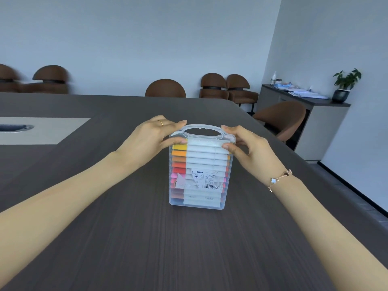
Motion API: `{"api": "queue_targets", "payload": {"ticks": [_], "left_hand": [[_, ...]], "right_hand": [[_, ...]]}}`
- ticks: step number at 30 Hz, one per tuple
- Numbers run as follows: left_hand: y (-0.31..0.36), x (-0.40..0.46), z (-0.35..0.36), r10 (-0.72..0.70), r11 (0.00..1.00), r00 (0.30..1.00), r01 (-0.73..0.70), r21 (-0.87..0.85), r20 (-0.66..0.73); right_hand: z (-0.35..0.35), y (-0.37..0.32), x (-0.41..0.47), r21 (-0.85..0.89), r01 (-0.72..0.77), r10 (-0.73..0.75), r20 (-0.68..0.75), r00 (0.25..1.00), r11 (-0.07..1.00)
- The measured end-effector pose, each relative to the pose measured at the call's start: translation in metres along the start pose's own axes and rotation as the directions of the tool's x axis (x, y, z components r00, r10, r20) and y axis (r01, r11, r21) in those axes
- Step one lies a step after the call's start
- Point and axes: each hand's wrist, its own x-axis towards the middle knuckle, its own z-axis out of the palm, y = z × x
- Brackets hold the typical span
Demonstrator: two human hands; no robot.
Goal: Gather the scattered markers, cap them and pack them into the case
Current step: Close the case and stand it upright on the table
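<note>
A clear plastic marker case (200, 198) with a carry handle at its top stands upright on the dark table (130, 238). Several capped markers (201, 159) with white barrels and yellow, orange, red, pink and brown caps lie stacked inside it. A torn white label with a barcode is stuck on its front. My left hand (151, 136) pinches the case's upper left corner, thumb in front and fingers behind. My right hand (247, 147) pinches the upper right corner the same way. No loose markers are in view.
A beige inset panel (48, 131) with a metal cable slot lies in the table at the left. Brown chairs (165, 88) stand along the far edge and at the right. A grey sideboard (304, 114) with papers and a potted plant is at the right wall.
</note>
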Motion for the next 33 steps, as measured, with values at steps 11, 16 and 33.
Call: {"api": "queue_targets", "payload": {"ticks": [11,16,33], "left_hand": [[0.019,-0.036,0.016,-0.276,0.883,0.954,0.3,-0.36,0.119],[0.015,-0.032,0.015,-0.236,0.878,0.964,0.265,-0.399,0.121],[0.196,0.095,0.071,0.152,0.566,0.988,-0.07,-0.821,0.02]], "right_hand": [[0.01,0.002,-0.027,0.102,-0.092,0.086,0.065,0.994,0.991],[0.013,-0.001,-0.031,0.117,-0.108,0.107,0.013,0.994,0.987],[-0.146,-0.01,-0.177,-0.037,-0.46,0.374,-0.527,0.763,0.887]]}}
